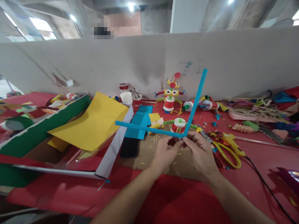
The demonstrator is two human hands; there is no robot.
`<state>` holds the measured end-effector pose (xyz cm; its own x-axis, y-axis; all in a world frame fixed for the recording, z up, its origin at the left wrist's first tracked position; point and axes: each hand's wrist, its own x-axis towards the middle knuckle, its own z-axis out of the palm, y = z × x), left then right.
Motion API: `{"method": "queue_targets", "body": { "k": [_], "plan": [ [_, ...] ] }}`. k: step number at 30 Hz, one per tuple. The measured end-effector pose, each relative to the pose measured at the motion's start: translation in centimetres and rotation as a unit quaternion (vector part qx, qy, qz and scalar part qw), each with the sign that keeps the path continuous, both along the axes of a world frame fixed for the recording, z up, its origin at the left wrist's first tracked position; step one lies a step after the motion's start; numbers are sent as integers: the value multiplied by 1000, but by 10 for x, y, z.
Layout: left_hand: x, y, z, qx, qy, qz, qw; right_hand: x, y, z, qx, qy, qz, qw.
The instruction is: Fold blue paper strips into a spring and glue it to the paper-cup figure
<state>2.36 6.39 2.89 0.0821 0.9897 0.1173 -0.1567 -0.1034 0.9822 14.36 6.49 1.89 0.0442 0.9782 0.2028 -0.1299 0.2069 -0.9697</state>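
Note:
Two blue paper strips (196, 101) meet at a corner in an L shape, held up over the table. My left hand (166, 150) pinches them near that corner, fingers closed. Right beside it, my right hand (198, 151) is also closed on the corner, thumb pressed to the paper. Whether the strips are glued or folded there I cannot tell. Just behind the corner stands a red and white paper cup (177, 125) with green pleated paper arms. Below my hands lies a brown cardboard sheet (149, 158) with yellow paper scraps.
A yellow glue gun (230, 143) with a black cord and yellow-handled scissors (227, 155) lie on the right. On the left, a box (112, 152) holds yellow paper (93, 124). A dark phone (129, 147) lies near blue sheets (140, 119). A finished-looking cup figure (168, 103) stands behind.

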Motion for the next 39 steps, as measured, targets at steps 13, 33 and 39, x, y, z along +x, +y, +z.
{"method": "queue_targets", "body": {
  "k": [13,33,39],
  "plan": [
    [-17,-14,-4,370,224,333,838,2,3,-1,19,17,-76,997],
    [-1,2,-4,-56,-51,40,996,-1,5,0,-18,40,36,998],
    [0,-4,3,58,73,83,992,0,8,5,-45,76,58,994]
  ]
}}
